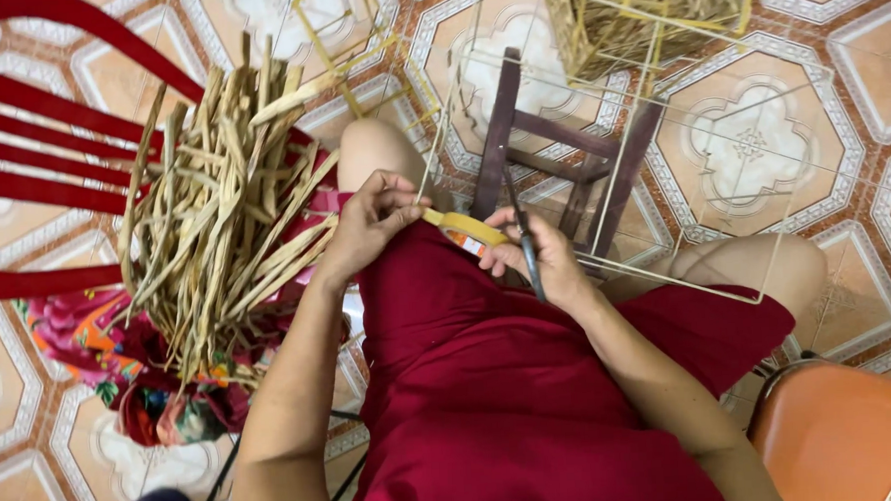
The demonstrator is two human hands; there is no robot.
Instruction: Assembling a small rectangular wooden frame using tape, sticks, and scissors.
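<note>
My left hand (374, 222) pinches the end of a strip of yellowish tape and a thin rod of a pale wire frame (768, 297), over my lap in a red dress. My right hand (531, 252) grips a roll of yellow tape (465, 230) and also holds dark scissors (528, 247), blades pointing up. The tape stretches a short way between the two hands. A bundle of dried straw-coloured reeds (218, 205) lies just left of my left hand, resting on a red plastic chair (30, 148).
A small dark wooden stool (551, 146) stands ahead of my knees inside the wire frame. A woven straw basket (635, 12) sits at the top. An orange seat (844, 423) is at the lower right. Flowered cloth (99, 346) lies on the patterned tile floor.
</note>
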